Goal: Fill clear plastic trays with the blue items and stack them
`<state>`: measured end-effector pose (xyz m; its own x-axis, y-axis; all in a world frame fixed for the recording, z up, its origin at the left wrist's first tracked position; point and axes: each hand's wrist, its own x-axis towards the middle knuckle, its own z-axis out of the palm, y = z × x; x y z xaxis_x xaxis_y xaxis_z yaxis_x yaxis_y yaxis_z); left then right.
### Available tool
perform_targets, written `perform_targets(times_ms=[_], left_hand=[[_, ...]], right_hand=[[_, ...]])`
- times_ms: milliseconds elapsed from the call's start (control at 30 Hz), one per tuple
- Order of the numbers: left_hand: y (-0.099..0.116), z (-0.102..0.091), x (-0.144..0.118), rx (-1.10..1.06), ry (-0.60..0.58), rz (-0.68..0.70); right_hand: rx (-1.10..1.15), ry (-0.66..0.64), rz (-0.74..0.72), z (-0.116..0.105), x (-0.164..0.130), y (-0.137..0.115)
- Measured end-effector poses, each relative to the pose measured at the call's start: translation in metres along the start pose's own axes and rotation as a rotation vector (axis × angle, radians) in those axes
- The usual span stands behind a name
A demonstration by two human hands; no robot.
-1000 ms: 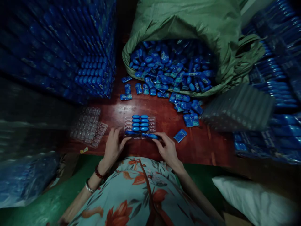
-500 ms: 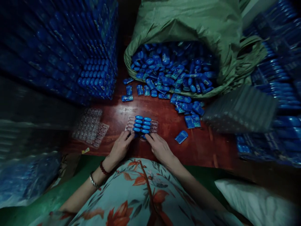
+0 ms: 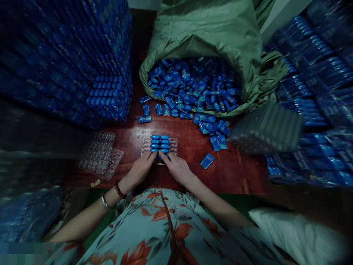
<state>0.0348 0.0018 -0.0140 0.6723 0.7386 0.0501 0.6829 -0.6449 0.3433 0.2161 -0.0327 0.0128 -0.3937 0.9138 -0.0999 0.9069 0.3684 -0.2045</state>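
A clear plastic tray (image 3: 173, 145) lies on the red-brown table (image 3: 193, 147), with two columns of small blue packets (image 3: 160, 142) set in its middle pockets. My left hand (image 3: 141, 168) and my right hand (image 3: 176, 167) meet at the tray's near edge, fingertips pressing on the nearest blue packets. Both hands have fingers curled down onto the tray. What lies under the fingertips is hidden.
A green sack (image 3: 215, 36) at the back spills loose blue packets (image 3: 193, 92) onto the table. One stray packet (image 3: 207, 161) lies right of my hands. Empty clear trays (image 3: 102, 154) sit left, a stack of them (image 3: 267, 129) right. Filled blue stacks (image 3: 82, 62) rise left and right (image 3: 311, 95).
My hands have come together at the middle of the tray's near edge; a second ago they were spread at its corners, the right one placing a packet.
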Motion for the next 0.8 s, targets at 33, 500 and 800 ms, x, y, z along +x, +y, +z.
perform_targets(times_ms=[33, 500, 800], left_hand=[[-0.003, 0.003, -0.002, -0.040, 0.050, -0.024], [-0.065, -0.022, 0.067, -0.071, 0.364, -0.518], [-0.090, -0.016, 0.127, 0.069, 0.127, -0.602]], right_hand=[[0.061, 0.083, 0.022, 0.006, -0.005, 0.007], [0.107, 0.047, 0.820, 0.012, -0.076, 0.091], [0.650, 0.197, 0.676, 0.029, -0.050, 0.070]])
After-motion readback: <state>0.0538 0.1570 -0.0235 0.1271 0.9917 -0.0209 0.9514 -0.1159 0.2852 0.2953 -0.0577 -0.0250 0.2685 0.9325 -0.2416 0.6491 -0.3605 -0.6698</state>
